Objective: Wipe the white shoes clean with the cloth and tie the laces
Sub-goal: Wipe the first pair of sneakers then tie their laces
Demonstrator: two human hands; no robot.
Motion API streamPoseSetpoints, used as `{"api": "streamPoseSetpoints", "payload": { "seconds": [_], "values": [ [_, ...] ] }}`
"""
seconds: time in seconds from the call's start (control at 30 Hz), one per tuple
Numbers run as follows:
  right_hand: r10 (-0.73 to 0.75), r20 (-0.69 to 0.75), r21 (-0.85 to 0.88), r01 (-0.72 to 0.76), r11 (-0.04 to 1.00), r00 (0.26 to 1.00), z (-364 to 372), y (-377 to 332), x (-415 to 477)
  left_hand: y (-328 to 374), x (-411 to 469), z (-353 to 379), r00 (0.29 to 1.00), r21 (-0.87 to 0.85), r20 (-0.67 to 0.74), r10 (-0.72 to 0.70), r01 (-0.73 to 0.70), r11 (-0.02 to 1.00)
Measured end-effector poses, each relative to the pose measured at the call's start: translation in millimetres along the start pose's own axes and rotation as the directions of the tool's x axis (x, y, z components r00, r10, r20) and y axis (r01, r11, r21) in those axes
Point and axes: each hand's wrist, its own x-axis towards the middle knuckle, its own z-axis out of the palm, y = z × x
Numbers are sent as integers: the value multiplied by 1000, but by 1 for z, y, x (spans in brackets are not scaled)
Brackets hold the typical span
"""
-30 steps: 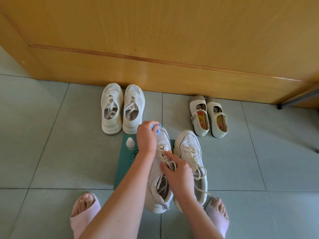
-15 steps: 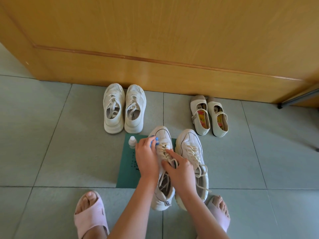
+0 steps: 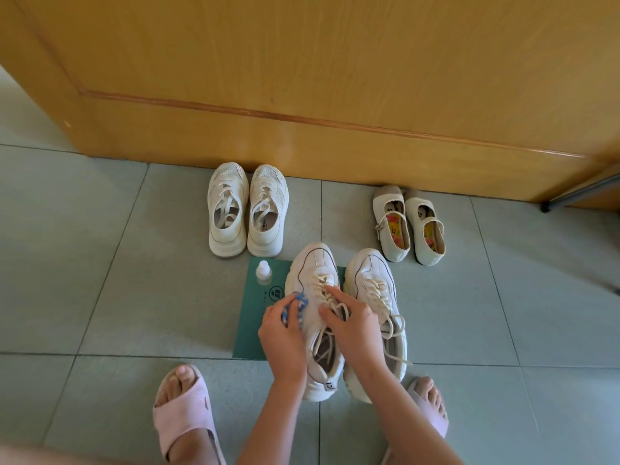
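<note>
The left hand [image 3: 283, 340] has its grip closed on a blue-and-white cloth [image 3: 295, 308], pressed against the left flank of the left white shoe [image 3: 317, 317]. The right hand [image 3: 355, 327] lies spread over that shoe's laces [image 3: 323, 290], fingers open, grasping nothing. Heel tab reads "ICI". The right white shoe [image 3: 375, 297] stands touching it, laces loose. Both rest partly on a green mat [image 3: 255, 330] bearing a round logo, its text illegible. A small bottle [image 3: 263, 272] stands on the mat. Beyond, a sneaker pair [image 3: 247, 211]; one insole reads "SKECHERS".
</note>
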Motion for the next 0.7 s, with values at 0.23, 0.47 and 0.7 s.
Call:
{"api": "streamPoseSetpoints", "payload": {
  "seconds": [0.23,0.47,0.7],
  "values": [
    [9,27,13,-10,1000,1000,-3,-2,-1,7,2,-14,999,-80,36,12,-9,997],
    [23,43,21,-24,999,999,-7,-6,-2,31,33,14,987,6,81,137,-138,990],
    [0,48,22,-1,1000,999,-6,-6,-2,13,0,-5,982,-46,151,118,-112,993]
  ]
}}
